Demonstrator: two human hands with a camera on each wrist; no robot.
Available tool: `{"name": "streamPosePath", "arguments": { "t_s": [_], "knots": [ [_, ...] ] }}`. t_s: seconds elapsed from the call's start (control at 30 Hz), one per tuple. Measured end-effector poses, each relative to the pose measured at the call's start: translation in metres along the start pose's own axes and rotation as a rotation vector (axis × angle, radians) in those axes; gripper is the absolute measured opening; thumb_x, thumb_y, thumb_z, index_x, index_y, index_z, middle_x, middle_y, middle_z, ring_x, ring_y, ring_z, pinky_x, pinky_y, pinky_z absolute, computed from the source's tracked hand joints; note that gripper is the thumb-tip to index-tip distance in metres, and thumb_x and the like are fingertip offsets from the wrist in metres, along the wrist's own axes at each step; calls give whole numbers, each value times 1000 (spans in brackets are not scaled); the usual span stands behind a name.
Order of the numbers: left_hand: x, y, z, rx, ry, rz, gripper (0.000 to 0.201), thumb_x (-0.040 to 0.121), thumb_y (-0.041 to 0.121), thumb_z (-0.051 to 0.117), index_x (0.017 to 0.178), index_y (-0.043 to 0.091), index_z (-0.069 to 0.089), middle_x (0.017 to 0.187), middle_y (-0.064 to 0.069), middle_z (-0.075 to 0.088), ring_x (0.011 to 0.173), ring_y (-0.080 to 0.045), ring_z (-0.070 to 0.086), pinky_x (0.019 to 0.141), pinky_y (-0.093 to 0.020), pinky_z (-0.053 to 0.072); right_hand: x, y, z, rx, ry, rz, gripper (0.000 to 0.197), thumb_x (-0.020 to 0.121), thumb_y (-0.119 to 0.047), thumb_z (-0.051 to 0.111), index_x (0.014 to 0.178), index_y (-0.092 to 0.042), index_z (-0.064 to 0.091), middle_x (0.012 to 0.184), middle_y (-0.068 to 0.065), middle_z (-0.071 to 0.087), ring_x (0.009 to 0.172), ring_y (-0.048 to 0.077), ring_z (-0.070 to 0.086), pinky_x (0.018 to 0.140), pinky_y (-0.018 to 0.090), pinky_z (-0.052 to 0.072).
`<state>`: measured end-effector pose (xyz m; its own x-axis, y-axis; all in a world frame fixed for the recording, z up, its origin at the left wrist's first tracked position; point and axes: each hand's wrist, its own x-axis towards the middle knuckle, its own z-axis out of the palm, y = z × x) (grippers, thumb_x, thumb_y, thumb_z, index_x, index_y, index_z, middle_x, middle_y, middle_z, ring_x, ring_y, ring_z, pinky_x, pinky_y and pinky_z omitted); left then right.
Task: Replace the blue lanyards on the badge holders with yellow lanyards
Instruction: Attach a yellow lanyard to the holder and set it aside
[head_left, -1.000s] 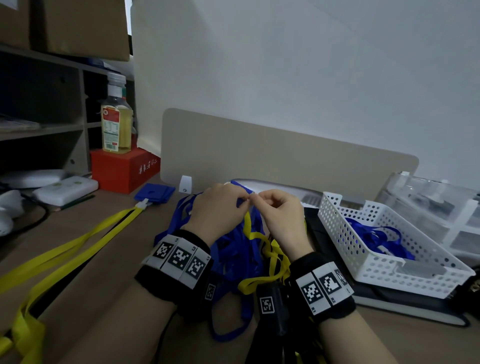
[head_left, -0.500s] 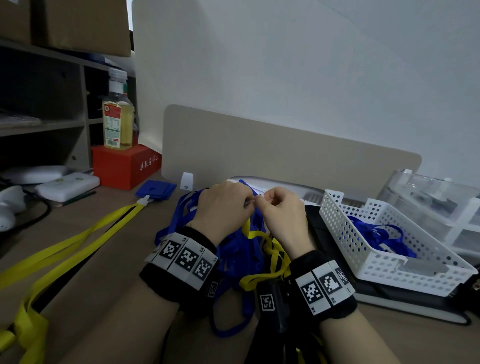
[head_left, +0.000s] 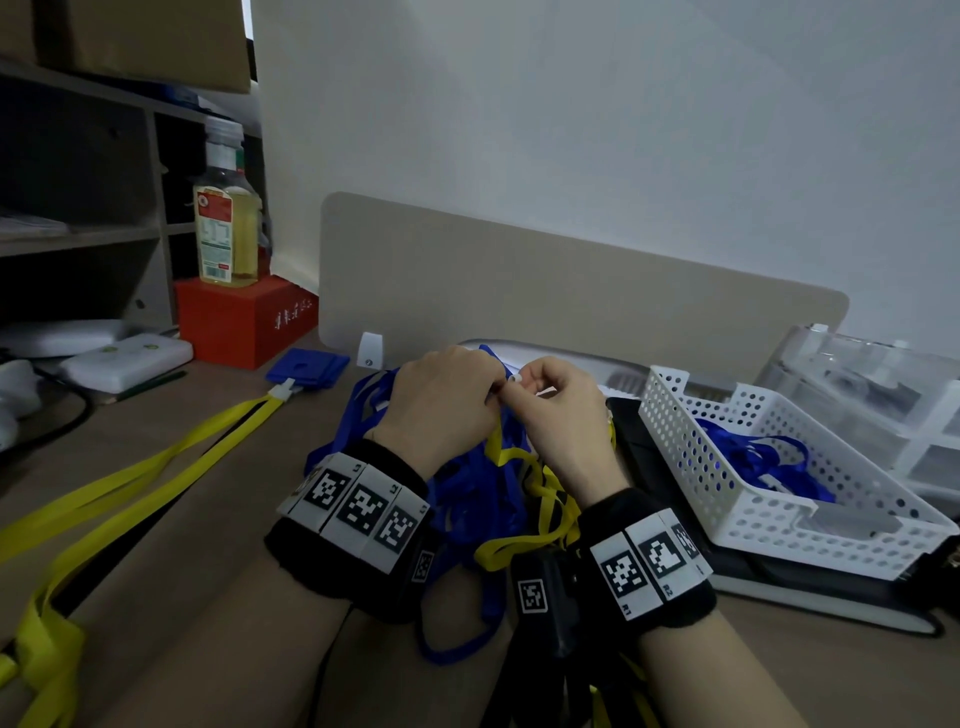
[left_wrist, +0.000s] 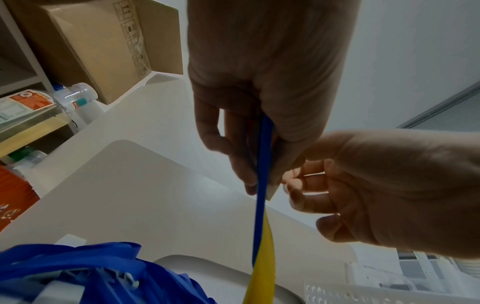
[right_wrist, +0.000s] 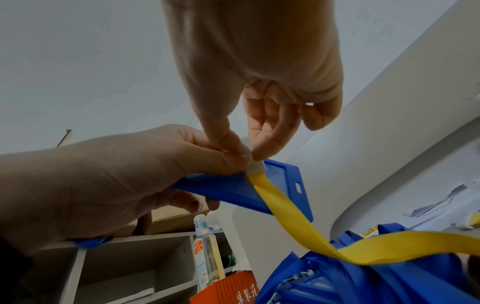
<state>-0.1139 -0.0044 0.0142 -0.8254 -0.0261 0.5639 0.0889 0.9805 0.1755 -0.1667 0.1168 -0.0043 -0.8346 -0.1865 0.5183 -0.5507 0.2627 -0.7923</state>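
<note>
Left hand (right_wrist: 109, 185) grips the blue badge holder (right_wrist: 233, 189) by its top edge, thumb above and fingers curled beneath, holding it raised over the heap of blue lanyards (head_left: 467, 499). Right hand (right_wrist: 259, 86) pinches the white clip (right_wrist: 257, 165) at the end of the yellow lanyard (right_wrist: 298, 222), thumb and forefinger pressing it at the holder's top edge, where the two hands meet. Judging from this, the clip is being fastened to the holder. To do it well, the left hand should keep the holder rigid and level while the right drives the clip squarely through the slot until it seats; the strap hanging from the holder toward the heap should stay untwisted and free of the blue tangle. Whether the clip has caught cannot be told.

Left of the heap stands a red box (head_left: 244, 319) with a line of white characters on its side, too small to read. On it stands a bottle (head_left: 226, 228) with a red and white label, illegible. Right of the heap, a white perforated basket (head_left: 753, 499) holds more blue lanyards. Wristbands carry square coded markers, with "R1" and "R2" printed on the right one.
</note>
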Motion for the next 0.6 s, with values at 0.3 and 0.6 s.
{"name": "streamPosePath", "arguments": {
  "t_s": [0.3,0.6],
  "knots": [
    [-2,1,0,-23,-37,-3,18,90,23,49,93,19,66,88,-2,62,84,-24,59,68,-37,51,0,-2,-2,48,-34,1,10,72,-12,67,69,-7,59,66,4,56,66,22,54,63,42,50],
    [0,4,5,-73,33,40,21,93,31,50,74,26,48,72,7,49,74,-17,52,55,-27,31,0,-3,-5,102,19,1,17,71,-16,66,60,-11,53,59,0,50,61,20,50,59,35,44]
  ]
}}
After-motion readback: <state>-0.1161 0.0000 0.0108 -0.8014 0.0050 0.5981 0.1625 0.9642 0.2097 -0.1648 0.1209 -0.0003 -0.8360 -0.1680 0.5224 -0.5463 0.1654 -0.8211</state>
